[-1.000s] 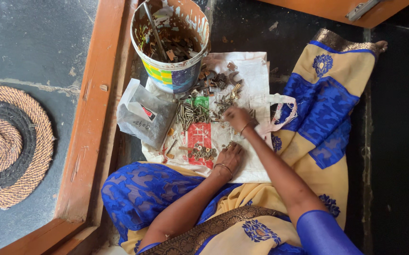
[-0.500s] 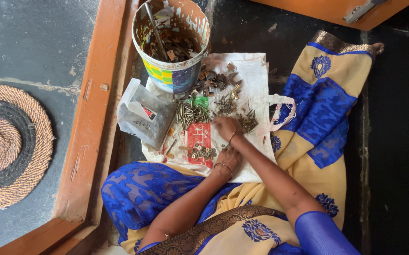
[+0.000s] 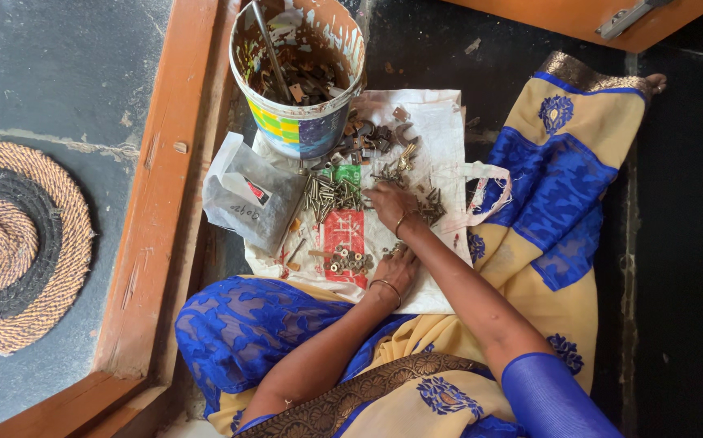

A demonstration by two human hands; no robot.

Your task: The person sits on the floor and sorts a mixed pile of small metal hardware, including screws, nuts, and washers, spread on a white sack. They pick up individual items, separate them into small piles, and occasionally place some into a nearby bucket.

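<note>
- A person sits on the floor in a blue and yellow patterned sari (image 3: 546, 186), arms reaching forward over a white cloth bag (image 3: 432, 130) spread flat as a work surface.
- The left hand (image 3: 396, 272), bangle at the wrist, rests on the bag just beside a small cluster of washers (image 3: 350, 261); its fingers are curled loosely, and whether they pinch anything cannot be told.
- The right hand (image 3: 390, 204), also bangled, lies palm down farther up the bag with fingers bent onto the scattered hardware; what it grips, if anything, is hidden beneath it.
- A pile of screws (image 3: 331, 195) sits just left of the right hand, most with their long axes running roughly toward and away from the person, a few fanned sideways.
- A darker heap of small screws (image 3: 432, 211) lies just right of that hand.
- A clear plastic bag (image 3: 250, 199) rests at the cloth's left edge, against an orange wooden door frame (image 3: 157, 203).
- Brackets and mixed metal fittings (image 3: 372, 138) lie beyond, touching a paint-smeared bucket (image 3: 303, 130) that holds more hardware and a metal rod (image 3: 270, 49) leaning up and to the left.
- A round woven mat (image 3: 51, 251) lies well apart at far left.
</note>
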